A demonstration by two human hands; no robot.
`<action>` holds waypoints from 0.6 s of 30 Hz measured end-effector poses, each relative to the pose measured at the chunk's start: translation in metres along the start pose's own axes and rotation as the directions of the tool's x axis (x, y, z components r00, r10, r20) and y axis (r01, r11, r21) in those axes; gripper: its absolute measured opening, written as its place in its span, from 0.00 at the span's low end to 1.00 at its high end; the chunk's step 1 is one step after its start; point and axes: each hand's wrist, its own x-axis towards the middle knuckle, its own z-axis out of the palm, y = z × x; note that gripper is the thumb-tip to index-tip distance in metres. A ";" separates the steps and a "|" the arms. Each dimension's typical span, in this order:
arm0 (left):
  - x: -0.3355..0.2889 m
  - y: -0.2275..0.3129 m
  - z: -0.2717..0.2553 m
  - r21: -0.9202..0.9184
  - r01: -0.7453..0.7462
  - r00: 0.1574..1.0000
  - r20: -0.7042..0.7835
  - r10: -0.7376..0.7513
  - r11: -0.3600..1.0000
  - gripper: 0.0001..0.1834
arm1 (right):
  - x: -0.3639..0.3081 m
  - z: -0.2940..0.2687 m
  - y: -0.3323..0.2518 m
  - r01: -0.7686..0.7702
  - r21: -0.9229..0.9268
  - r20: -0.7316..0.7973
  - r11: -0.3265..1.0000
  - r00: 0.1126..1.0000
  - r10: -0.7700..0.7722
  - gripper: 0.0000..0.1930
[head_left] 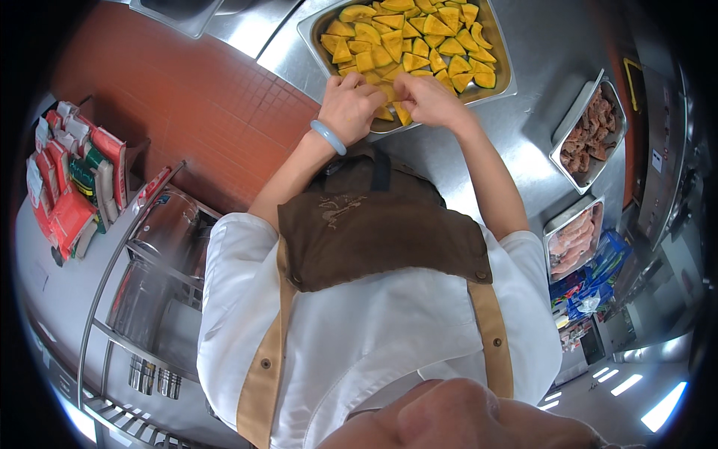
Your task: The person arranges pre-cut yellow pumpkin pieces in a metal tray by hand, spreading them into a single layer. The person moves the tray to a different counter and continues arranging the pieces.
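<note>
A steel tray holds many pumpkin slices, orange-yellow with thin green rind, spread in overlapping rows. Both my hands are at its near edge. Curled over the near left part of the tray, my left hand has a pale blue bangle at the wrist; its fingertips are partly hidden, and what they hold cannot be made out. Close beside it on the right, my right hand has its thumb and fingers drawn together at a pumpkin slice lying between the hands.
The tray rests on a steel counter. To the right stand a tray of dark meat pieces and a tray of pale pink meat. Red and white packages and a metal rack are at the left, beside the red tiled floor.
</note>
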 end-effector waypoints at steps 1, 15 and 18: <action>0.000 0.000 0.000 -0.007 0.004 1.000 -0.005 -0.005 1.000 0.17 | 0.001 0.001 -0.001 0.024 -0.050 0.008 0.998 1.000 -0.024 0.05; 0.000 0.001 0.002 -0.021 0.018 1.000 -0.017 -0.018 1.000 0.17 | -0.003 0.009 -0.001 0.106 -0.118 -0.059 0.987 0.992 -0.113 0.13; 0.000 0.003 0.003 -0.031 0.008 1.000 -0.024 -0.008 0.999 0.16 | -0.012 0.009 -0.001 0.026 -0.178 -0.163 0.984 0.985 -0.055 0.12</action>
